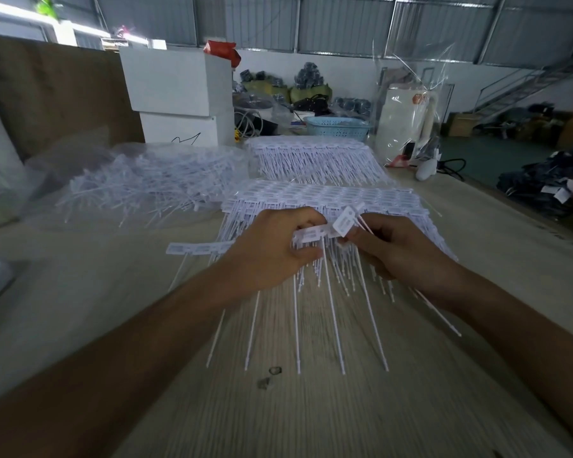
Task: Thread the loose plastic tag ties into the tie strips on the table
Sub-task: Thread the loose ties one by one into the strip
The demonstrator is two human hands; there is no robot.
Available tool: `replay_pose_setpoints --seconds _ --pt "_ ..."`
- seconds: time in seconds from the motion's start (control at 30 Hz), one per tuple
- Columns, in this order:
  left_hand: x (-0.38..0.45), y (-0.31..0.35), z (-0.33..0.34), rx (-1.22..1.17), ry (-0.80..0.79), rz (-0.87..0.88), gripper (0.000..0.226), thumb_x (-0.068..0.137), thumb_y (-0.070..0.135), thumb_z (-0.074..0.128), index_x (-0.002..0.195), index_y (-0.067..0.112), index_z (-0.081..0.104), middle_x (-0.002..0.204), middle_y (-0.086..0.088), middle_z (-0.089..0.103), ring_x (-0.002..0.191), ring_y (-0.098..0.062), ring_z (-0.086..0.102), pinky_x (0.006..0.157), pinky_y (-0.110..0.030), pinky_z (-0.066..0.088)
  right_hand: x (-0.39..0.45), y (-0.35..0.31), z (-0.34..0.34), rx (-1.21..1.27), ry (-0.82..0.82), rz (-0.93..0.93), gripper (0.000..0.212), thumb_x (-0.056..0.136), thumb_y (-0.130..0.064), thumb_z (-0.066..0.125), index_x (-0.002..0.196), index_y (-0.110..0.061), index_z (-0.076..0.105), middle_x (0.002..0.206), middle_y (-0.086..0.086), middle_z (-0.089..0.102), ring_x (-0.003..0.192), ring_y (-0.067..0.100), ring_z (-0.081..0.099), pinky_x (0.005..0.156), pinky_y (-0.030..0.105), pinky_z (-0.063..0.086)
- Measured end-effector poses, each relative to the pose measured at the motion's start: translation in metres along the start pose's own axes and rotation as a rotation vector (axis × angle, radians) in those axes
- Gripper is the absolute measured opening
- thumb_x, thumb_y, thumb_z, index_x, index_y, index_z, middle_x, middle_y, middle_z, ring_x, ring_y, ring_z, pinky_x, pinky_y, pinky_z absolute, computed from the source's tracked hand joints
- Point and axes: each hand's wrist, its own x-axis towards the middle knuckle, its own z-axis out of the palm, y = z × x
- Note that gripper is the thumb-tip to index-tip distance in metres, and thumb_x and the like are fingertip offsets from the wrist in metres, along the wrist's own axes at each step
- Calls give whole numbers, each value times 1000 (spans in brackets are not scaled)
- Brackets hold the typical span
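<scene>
White plastic tag ties are joined in a tie strip (315, 233) that is held just above the stacked strips (328, 196) on the table (311, 408), apparently so the long tails can hang free. Its middle is gripped by the curled left hand (272, 249), while the end tag (344, 221) is pinched by the right hand (394, 246), probably for threading.

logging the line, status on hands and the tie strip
Left hand grips tie strip. Right hand pinches the strip's end tag. Stack of finished strips right behind, loose ties pile far left. Nothing blocking.
</scene>
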Motion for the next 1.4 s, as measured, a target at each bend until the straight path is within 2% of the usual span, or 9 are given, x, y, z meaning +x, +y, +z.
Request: replay_pose_setpoints --seconds 0.17,0.33,0.43,0.7,0.87,0.97,1.17,1.27,1.4 --pt "0 0 2 107 104 47 12 88 12 70 98 17 75 77 3 71 66 -13 62 61 -32 48 0 -1 3 -1 -20 37 49 87 -57 54 86 -11 71 51 -10 39 45 9 31 42 22 26" --pt "-1 -1 3 120 116 51 12 87 14 72 98 16 76 82 0 73 72 -18 64 66 -41 51 1 0 4 -153 -4 -126 45 94 -42 53 89 0 70 55 -5 49 50 1 40 53 16 31" --pt "-1 -2 4 87 98 48 15 87 15 72 102 17 75 85 1 73 76 -17 65 70 -40 51 2 1 2 -226 -7 -190 30 98 -29 56 93 -3 70 76 17 61 64 17 48 63 34 35" --pt "0 -4 7 -25 55 -9 14 85 10 76 98 14 75 75 8 70 62 -1 61 56 -7 35 2 4 1 -286 15 -245 15 96 -25 62 91 -13 70 75 6 64 68 23 58 66 41 43" --pt "1 -6 5 -27 -5 15 12 89 15 72 100 13 77 69 1 70 57 -4 61 52 -9 36 2 4 0 -279 -4 -234 9 95 -26 63 87 -26 68 70 -10 62 64 10 54 64 27 39" --pt "1 -8 6 -49 -30 7 11 91 16 70 100 12 77 71 -2 72 61 -13 65 57 -24 45 4 5 0 -281 2 -228 14 94 -24 65 85 -34 64 67 -19 60 62 2 52 62 19 38" --pt "2 -13 7 -119 -91 -24 8 91 19 72 90 15 78 75 4 75 69 -4 71 69 -21 54 2 8 -4 -436 34 -290 8 94 -18 68 87 -19 65 65 -9 55 61 8 51 57 19 34" --pt "1 -14 6 -124 -29 22 14 85 23 78 98 22 77 83 9 75 76 0 69 70 -16 52 2 8 -4 -390 36 -263 18 94 -28 63 77 -26 59 63 -8 51 58 6 47 57 21 31" --pt "-1 -11 8 -186 -24 45 24 86 19 77 107 28 73 82 6 74 74 -5 70 71 -29 58 3 7 -4 -408 -19 -223 47 90 -45 51 80 -1 62 67 15 51 59 14 42 60 33 30"
